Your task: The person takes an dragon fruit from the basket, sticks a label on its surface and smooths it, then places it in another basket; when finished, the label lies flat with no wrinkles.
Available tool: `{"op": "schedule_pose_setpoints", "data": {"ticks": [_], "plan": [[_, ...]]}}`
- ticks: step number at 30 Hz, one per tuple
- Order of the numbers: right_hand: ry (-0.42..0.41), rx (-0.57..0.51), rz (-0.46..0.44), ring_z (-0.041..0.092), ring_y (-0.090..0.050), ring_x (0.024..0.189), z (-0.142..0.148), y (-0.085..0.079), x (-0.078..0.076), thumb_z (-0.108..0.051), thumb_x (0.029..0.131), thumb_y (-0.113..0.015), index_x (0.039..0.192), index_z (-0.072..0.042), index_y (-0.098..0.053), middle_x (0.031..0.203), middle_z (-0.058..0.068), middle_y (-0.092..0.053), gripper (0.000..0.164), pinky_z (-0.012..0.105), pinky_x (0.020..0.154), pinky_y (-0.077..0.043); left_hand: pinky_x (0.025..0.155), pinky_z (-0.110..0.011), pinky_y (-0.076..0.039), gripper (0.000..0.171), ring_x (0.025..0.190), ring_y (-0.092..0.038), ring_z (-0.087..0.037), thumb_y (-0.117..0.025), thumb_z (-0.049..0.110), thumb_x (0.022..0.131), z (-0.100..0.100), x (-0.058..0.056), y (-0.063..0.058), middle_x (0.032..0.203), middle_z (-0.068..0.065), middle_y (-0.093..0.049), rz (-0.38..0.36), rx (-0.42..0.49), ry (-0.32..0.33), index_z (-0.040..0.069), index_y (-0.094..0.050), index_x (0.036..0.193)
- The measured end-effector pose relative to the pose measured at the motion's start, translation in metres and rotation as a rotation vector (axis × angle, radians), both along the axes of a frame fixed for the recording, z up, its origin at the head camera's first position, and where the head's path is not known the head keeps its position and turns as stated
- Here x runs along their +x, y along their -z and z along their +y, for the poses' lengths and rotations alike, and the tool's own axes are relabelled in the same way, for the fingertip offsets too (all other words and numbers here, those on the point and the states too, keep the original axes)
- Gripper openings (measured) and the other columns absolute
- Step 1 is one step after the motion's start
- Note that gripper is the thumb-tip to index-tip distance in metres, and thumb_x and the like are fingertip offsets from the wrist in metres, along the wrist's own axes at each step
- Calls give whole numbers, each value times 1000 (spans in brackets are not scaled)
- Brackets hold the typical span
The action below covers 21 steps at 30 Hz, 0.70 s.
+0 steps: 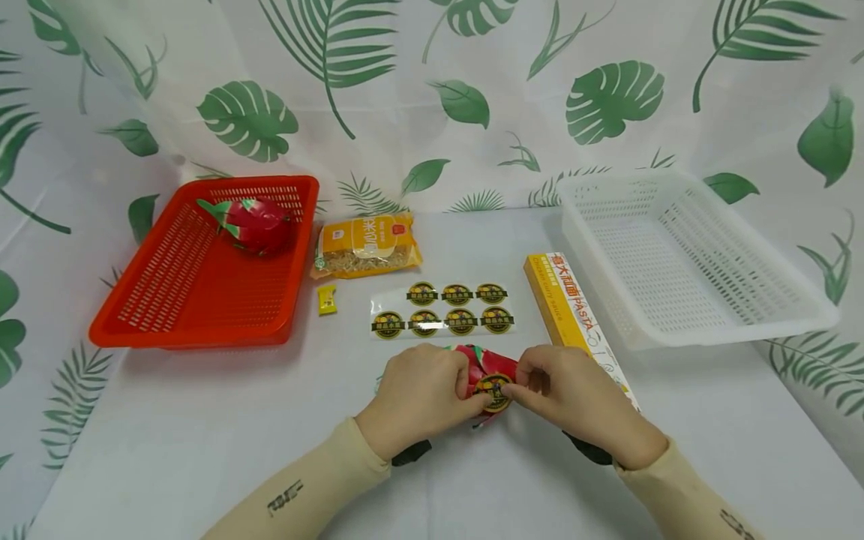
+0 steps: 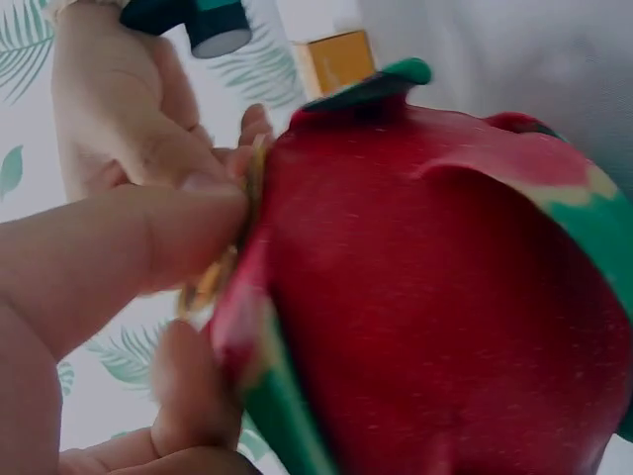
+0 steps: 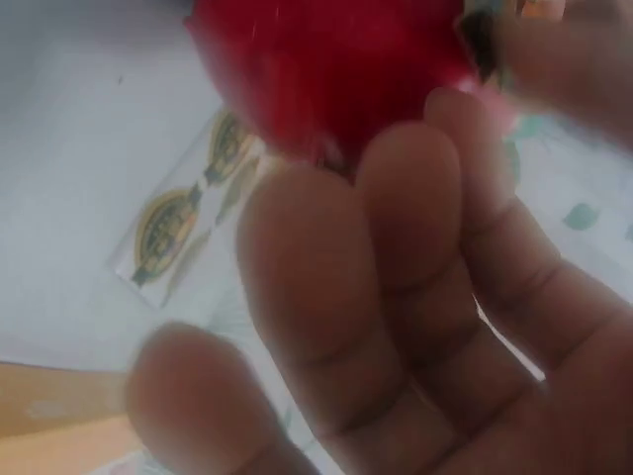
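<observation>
A red dragon fruit (image 1: 481,361) with green-tipped scales is between both hands, low in the middle of the head view. A round black-and-gold sticker (image 1: 498,392) lies on its near side. The left hand (image 1: 425,390) grips the fruit from the left, its thumb on the sticker. From the right, the right hand (image 1: 574,394) holds the fruit, its thumb tip at the sticker's right edge. The left wrist view shows the sticker (image 2: 254,188) edge-on under the thumbs. In the right wrist view, fingertips (image 3: 406,178) meet the fruit (image 3: 326,69).
Beyond the hands lies a sheet of round stickers (image 1: 442,309). A red basket (image 1: 202,300) with another dragon fruit (image 1: 256,223) stands left, a white basket (image 1: 736,330) right. A grain bag (image 1: 367,246), a small yellow packet (image 1: 327,299) and a pasta box (image 1: 574,307) lie between the baskets.
</observation>
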State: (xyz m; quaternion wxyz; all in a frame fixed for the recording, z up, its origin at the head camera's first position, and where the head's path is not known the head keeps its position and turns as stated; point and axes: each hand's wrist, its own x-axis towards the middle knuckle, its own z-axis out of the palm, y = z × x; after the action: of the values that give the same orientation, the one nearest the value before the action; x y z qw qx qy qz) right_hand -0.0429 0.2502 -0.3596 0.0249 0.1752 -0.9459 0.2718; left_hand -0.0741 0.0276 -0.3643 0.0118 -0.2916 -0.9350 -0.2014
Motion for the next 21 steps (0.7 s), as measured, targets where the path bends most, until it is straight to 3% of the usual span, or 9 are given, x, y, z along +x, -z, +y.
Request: {"op": "schedule_pose_setpoints", "data": {"ticks": [6, 14, 21], "plan": [[-43, 58, -60, 1, -47, 65, 4, -2, -8, -30, 74, -94, 75, -23, -53, 68, -15, -52, 42, 20, 60, -41, 37, -23, -31, 57, 48, -42, -4, -81, 68, 78, 4, -2, 3, 50, 13, -44, 57, -81, 8, 24, -48, 60], [-128, -63, -177, 4, -50, 66, 10, 4, -22, -24, 72, -96, 74, -19, -51, 67, -11, -48, 46, 20, 61, -43, 40, -23, -33, 55, 52, -46, -5, -82, 71, 74, 5, -5, 5, 56, 13, -52, 51, -109, 30, 25, -53, 69], [-185, -117, -231, 3, -51, 63, 19, 7, -30, -16, 77, -92, 78, -17, -57, 67, -10, -50, 36, 20, 59, -45, 40, -22, -33, 46, 52, -47, -4, -81, 63, 78, 4, -9, 5, 59, 13, -54, 38, -99, 63, 24, -58, 73]]}}
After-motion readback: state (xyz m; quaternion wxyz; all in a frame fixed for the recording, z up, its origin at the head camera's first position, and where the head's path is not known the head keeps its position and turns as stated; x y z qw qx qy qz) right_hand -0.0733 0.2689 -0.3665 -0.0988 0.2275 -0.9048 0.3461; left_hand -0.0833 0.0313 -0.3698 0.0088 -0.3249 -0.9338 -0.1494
